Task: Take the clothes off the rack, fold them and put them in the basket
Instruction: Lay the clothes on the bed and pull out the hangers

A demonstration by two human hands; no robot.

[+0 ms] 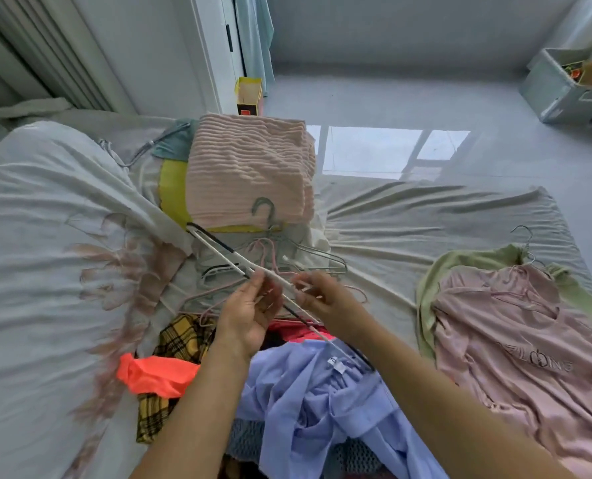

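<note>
A white hanger point(229, 262) stretches diagonally above the bed. My left hand point(253, 309) pinches its bar near the middle, and my right hand point(317, 293) pinches it just to the right. Its lower end reaches into a light blue shirt point(318, 399) lying crumpled under my forearms. A folded pink ribbed garment point(249, 171) tops a stack with a yellow piece under it. A pink t-shirt point(515, 344) lies spread on the right over a pale green garment point(425, 292). No basket or rack is in view.
Loose hangers point(287, 257) are piled between the stack and my hands. A yellow plaid cloth point(180, 340) and an orange cloth point(153, 375) lie at the lower left. A bulky duvet point(45, 254) fills the left. A grey storage box point(560, 88) stands on the floor far right.
</note>
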